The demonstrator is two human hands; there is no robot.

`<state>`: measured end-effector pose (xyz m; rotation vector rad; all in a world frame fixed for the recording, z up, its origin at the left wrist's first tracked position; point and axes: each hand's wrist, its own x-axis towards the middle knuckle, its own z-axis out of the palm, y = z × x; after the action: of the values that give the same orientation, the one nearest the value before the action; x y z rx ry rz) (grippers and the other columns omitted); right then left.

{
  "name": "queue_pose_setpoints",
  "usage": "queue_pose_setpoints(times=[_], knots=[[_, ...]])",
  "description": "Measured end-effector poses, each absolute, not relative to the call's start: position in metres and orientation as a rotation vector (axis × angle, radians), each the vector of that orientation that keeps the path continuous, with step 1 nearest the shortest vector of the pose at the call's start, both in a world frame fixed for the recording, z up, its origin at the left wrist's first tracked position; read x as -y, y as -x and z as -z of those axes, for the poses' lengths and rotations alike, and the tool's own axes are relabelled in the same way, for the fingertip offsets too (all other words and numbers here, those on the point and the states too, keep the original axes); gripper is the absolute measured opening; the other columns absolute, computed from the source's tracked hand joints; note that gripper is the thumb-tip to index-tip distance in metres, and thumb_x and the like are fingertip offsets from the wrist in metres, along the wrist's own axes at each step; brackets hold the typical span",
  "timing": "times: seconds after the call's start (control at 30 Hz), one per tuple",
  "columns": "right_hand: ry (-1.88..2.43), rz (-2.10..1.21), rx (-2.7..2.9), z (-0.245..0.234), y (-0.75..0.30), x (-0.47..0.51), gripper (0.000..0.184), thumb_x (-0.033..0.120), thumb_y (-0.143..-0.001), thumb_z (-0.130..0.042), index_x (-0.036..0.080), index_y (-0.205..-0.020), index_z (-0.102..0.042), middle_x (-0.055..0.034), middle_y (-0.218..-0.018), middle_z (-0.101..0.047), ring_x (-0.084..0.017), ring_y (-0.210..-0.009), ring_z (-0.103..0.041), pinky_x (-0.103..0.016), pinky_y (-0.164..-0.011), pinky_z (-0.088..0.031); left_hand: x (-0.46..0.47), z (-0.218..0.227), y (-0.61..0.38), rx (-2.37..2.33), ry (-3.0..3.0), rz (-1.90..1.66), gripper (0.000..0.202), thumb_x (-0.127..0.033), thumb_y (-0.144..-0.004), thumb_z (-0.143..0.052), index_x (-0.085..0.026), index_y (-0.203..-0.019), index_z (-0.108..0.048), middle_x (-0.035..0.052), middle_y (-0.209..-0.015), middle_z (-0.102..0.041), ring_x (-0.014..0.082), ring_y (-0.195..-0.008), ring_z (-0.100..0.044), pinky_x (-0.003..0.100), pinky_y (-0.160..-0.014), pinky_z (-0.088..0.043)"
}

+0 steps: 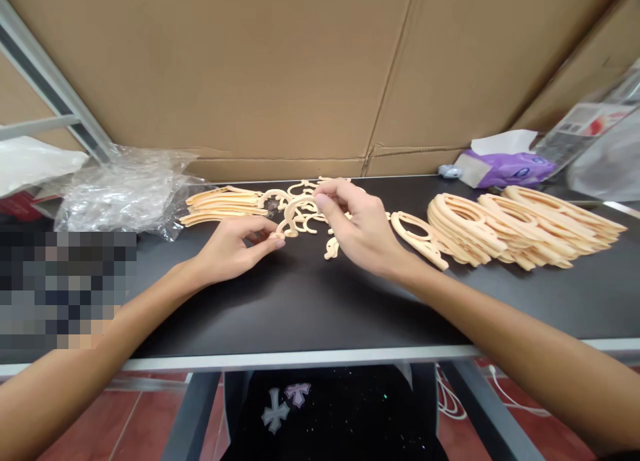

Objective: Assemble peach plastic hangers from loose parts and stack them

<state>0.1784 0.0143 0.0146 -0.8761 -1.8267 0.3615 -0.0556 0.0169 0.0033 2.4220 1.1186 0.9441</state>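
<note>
Between my two hands is a cream-coloured curved plastic piece [290,213], raised a little over the table. My left hand [235,249] pinches its lower end between thumb and fingers. At its upper right end, my right hand [361,226] is closed in a pinch on the same piece. Behind and under it lie several small curved cream pieces [311,226], partly hidden by my fingers. A small cream piece [331,249] rests just left of my right palm. One ring-shaped cream piece [417,234] lies to the right of my right wrist.
Long cream strips [225,201] are stacked left of the loose pieces. Overlapping ring-shaped parts [500,228] fill the right side. Clear plastic bags [125,191] lie at left, a purple tissue pack [517,170] at back right. Cardboard [250,74] walls the back of the black table [310,314].
</note>
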Motion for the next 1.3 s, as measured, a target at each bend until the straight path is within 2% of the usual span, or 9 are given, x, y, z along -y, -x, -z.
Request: queue_pose_setpoints(times=[0.1,0.17,0.43,0.57,0.73,0.93,1.17,1.3], knots=[[0.914,-0.468,1.852,-0.011,-0.181,-0.015,0.016,0.028,-0.101,-0.048,0.021,-0.091,-0.058,0.0050,-0.063,-0.052,-0.012,-0.058,-0.049,-0.029,-0.063,-0.039,-0.018,-0.002,0.057,-1.122,-2.457,-0.942,0.023,-0.038,-0.090,-0.067,-0.016,-0.088,-0.074,-0.0004,-0.075,-0.073,0.0114,-0.064,-0.063,0.022,-0.064,-0.049],[0.935,-0.499,1.850,-0.010,-0.182,-0.017,0.015,0.028,-0.101,-0.048,0.021,-0.092,-0.058,0.0045,-0.064,-0.057,-0.012,-0.060,-0.053,-0.028,-0.064,-0.040,-0.021,-0.001,0.058,-1.151,-2.472,-0.957,0.022,-0.038,-0.090,-0.067,-0.017,-0.086,-0.074,-0.0009,-0.073,-0.072,0.0113,-0.063,-0.062,0.022,-0.063,-0.049],[0.884,-0.461,2.046,-0.003,-0.180,-0.020,0.015,0.022,-0.097,-0.053,0.019,-0.092,-0.068,-0.0033,-0.092,-0.075,-0.015,-0.079,-0.065,-0.029,-0.074,-0.047,-0.034,0.004,0.069,-1.363,-2.464,-0.988,0.025,-0.040,-0.090,-0.063,-0.018,-0.082,-0.073,-0.0006,-0.071,-0.069,0.0130,-0.064,-0.060,0.024,-0.062,-0.047],[0.884,-0.427,2.147,0.003,-0.178,-0.022,0.019,0.018,-0.096,-0.053,0.018,-0.103,-0.071,-0.0054,-0.104,-0.077,-0.019,-0.095,-0.068,-0.033,-0.086,-0.048,-0.036,0.004,0.070,-1.351,-2.462,-0.975,0.026,-0.040,-0.090,-0.062,-0.018,-0.083,-0.073,-0.0001,-0.071,-0.068,0.0133,-0.064,-0.059,0.024,-0.061,-0.046],[0.880,-0.259,2.283,0.009,-0.178,-0.024,0.026,0.015,-0.097,-0.050,0.019,-0.116,-0.067,-0.0074,-0.116,-0.074,-0.023,-0.114,-0.063,-0.043,-0.105,-0.036,-0.036,0.005,0.072,-1.282,-2.470,-0.961,0.025,-0.039,-0.089,-0.063,-0.017,-0.086,-0.073,-0.0006,-0.070,-0.067,0.0123,-0.061,-0.057,0.024,-0.060,-0.045],[0.848,-0.219,2.414,0.009,-0.176,-0.019,0.037,0.013,-0.097,-0.045,0.022,-0.129,-0.061,-0.0099,-0.131,-0.068,-0.024,-0.127,-0.057,-0.046,-0.111,-0.027,-0.041,0.009,0.075,-1.401,-2.469,-1.030,0.026,-0.037,-0.089,-0.060,-0.016,-0.086,-0.074,0.0008,-0.069,-0.068,0.0136,-0.062,-0.058,0.025,-0.059,-0.044],[0.914,-0.073,2.412,0.010,-0.177,-0.019,0.029,0.019,-0.096,-0.055,0.020,-0.122,-0.068,-0.0099,-0.123,-0.072,-0.027,-0.121,-0.058,-0.047,-0.108,-0.028,-0.050,0.004,0.088,-1.700,-2.471,-1.096,0.024,-0.037,-0.088,-0.061,-0.017,-0.086,-0.075,0.0037,-0.082,-0.075,0.0164,-0.065,-0.062,0.029,-0.065,-0.046],[0.924,-0.098,2.453,0.012,-0.178,-0.018,0.023,0.024,-0.099,-0.053,0.021,-0.112,-0.071,-0.0087,-0.123,-0.073,-0.027,-0.122,-0.057,-0.047,-0.105,-0.029,-0.054,0.003,0.093,-1.720,-2.506,-1.078,0.025,-0.038,-0.087,-0.062,-0.018,-0.090,-0.076,0.0051,-0.086,-0.076,0.0192,-0.071,-0.065,0.031,-0.070,-0.048]])
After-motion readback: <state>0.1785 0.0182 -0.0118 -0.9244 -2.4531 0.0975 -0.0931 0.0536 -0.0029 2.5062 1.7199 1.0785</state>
